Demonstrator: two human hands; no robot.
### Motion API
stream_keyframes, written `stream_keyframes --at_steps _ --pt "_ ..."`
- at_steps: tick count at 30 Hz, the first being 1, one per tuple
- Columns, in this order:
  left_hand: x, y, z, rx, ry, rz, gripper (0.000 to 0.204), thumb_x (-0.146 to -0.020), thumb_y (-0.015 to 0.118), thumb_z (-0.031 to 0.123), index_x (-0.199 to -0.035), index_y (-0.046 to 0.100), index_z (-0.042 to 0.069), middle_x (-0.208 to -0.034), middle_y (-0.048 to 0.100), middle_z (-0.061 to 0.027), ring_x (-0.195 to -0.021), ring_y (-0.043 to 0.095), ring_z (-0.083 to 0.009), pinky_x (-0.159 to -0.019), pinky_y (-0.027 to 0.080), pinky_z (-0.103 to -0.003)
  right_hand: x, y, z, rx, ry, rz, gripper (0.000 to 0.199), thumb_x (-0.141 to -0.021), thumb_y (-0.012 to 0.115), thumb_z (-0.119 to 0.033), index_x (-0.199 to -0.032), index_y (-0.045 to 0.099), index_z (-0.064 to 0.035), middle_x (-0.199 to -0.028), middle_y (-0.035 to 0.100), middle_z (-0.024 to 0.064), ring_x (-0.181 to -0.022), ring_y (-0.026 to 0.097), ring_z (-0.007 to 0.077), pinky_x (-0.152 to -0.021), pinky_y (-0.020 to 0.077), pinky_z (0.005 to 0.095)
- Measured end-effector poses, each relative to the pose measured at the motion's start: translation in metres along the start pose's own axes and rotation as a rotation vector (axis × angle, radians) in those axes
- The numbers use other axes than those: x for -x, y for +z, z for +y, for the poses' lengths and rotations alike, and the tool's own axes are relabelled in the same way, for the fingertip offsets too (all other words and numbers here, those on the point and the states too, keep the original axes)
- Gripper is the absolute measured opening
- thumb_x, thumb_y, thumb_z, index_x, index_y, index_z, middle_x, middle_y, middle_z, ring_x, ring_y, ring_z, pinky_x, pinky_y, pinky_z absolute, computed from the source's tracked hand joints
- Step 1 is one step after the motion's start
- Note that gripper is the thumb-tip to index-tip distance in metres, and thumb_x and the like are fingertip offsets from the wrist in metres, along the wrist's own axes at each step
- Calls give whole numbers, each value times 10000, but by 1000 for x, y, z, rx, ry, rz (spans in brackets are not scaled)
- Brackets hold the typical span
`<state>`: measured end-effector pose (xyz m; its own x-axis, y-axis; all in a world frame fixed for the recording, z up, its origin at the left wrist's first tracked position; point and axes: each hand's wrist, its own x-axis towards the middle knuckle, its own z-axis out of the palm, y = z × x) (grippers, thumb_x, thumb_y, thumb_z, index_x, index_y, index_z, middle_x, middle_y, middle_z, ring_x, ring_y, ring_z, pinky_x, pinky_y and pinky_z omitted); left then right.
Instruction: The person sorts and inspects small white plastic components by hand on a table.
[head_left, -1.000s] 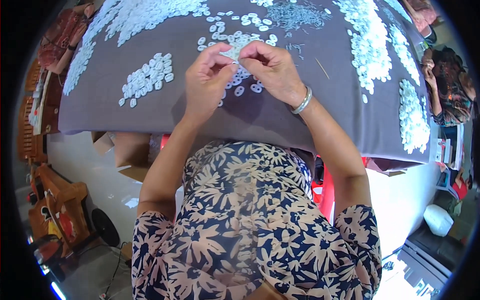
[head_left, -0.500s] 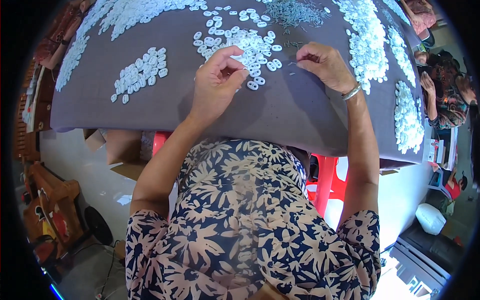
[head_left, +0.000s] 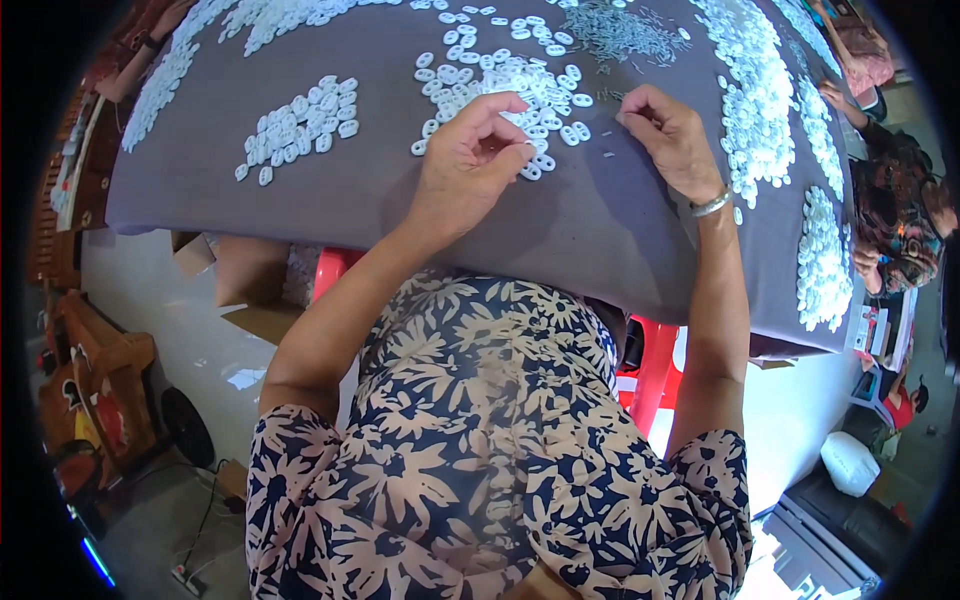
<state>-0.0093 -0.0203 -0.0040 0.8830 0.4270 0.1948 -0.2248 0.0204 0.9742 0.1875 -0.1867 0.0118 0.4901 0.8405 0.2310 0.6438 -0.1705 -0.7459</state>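
Observation:
My left hand (head_left: 472,168) hovers over the near side of a pile of small white oval pieces with two holes each (head_left: 520,85). Its fingers are curled toward the thumb; whatever they hold is too small or hidden to name. To the right, my right hand (head_left: 668,145) is closed in a pinch just above the cloth, a bracelet on its wrist. What lies between its thumb and forefinger cannot be made out. A few thin grey pins (head_left: 608,97) lie by its fingertips, and a larger heap of such pins (head_left: 625,38) spreads beyond.
A grey cloth covers the table (head_left: 330,200). A smaller group of white pieces (head_left: 303,122) lies at left, with long heaps (head_left: 755,105) at right and along the far edge. Other people sit at both sides; one person's hand (head_left: 866,262) shows at right. A cardboard box (head_left: 250,272) stands below.
The view has shifted, so the table and piles sit slightly farther right in the picture. Both hands keep nearly the same places over the cloth, the right one still pinched.

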Motion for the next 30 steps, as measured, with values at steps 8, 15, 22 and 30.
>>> stream_keyframes --at_steps 8,15,22,30 --pt "-2 0 2 1 26 35 328 -837 601 -27 -1150 516 19 -805 603 -22 -683 541 -50 -602 454 -190 -12 32 -47 -199 -142 -44 100 -915 594 -98 -990 643 -54 -810 597 -50 -672 474 12 -568 401 169" --pt "-5 -6 3 -43 68 100 353 -841 617 -16 -1178 518 24 -840 629 -48 -690 562 -65 -580 470 -194 -31 53 -56 -487 -10 -145 102 -893 631 -116 -973 672 -69 -846 621 -38 -710 510 25 -591 423 190" --pt "-5 -9 -2 -60 75 123 309 -839 595 -26 -1136 523 13 -805 603 -20 -676 530 -39 -579 456 -192 -25 65 -48 -636 146 -98 139 -885 652 -170 -958 682 -56 -817 619 -30 -709 515 36 -612 429 198" --pt "-4 -8 0 -134 78 85 371 -846 606 -31 -1199 507 26 -842 626 -33 -729 564 -55 -627 465 -195 -24 64 -51 -522 96 -122 180 -894 644 -197 -994 681 -50 -797 602 -38 -682 508 30 -615 430 184"
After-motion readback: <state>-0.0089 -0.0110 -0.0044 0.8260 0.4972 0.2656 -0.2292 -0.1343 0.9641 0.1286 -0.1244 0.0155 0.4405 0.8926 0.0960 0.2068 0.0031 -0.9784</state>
